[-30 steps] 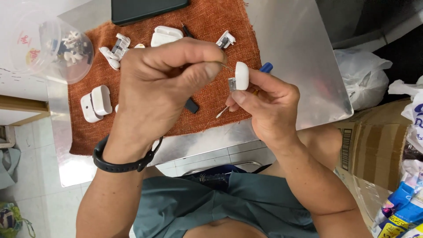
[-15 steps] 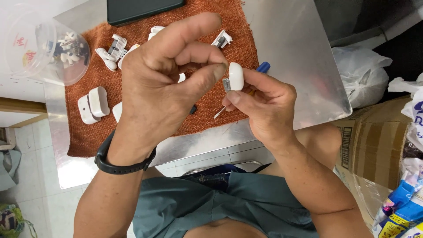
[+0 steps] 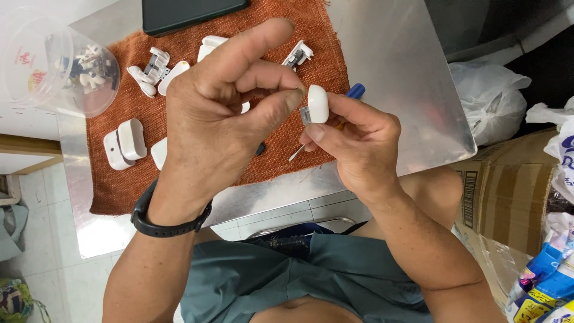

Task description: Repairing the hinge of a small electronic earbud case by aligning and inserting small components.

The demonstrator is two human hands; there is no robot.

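Your left hand (image 3: 209, 113) has lifted its index finger clear since 1 second ago, thumb and middle finger still pinching at the small white case (image 3: 317, 103) that your right hand (image 3: 353, 140) grips above the rust-coloured cloth (image 3: 299, 24).

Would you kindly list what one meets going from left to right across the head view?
Clear plastic tub → white casings on the rust cloth → left hand → small white piece → right hand → white plastic bag → cardboard box.

dark tablet (image 3: 191, 13) — cut off, tub contents (image 3: 89, 66) indistinct
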